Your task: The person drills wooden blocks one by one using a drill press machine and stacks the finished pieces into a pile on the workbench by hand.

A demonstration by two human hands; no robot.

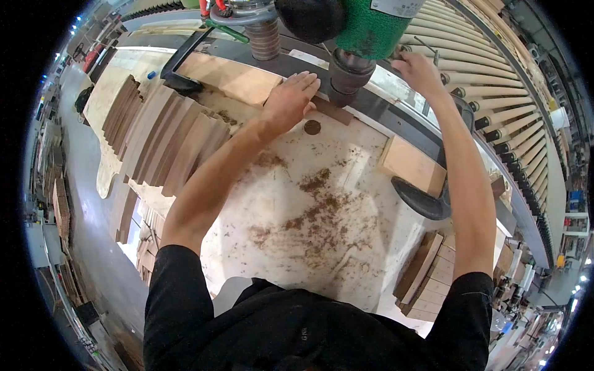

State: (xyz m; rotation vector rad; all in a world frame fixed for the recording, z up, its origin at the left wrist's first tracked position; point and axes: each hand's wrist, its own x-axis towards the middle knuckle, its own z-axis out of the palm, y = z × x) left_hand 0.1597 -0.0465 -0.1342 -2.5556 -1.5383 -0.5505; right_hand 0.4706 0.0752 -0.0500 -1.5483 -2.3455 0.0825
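Note:
My left hand point(289, 102) lies with fingers stretched over the right end of a light wood block point(232, 77), beside a thin brown wood strip point(334, 111) set against the dark fence point(396, 114). Above the strip hangs the dark chuck point(349, 77) of a green drill machine point(375, 28). To the right of the machine, my right hand point(417, 69) has its fingers curled near a thin metal rod; what they hold is hidden. A round dark hole point(312, 127) shows in the pale work surface point(278, 247) below the strip.
Stacked wood strips point(167, 133) stand at the left. A second light block point(413, 166) sits under a black clamp point(421, 199) on the right. More wood pieces point(427, 275) lie at lower right. Rows of round wooden rods point(489, 80) fill the upper right. Sawdust point(318, 210) covers the middle.

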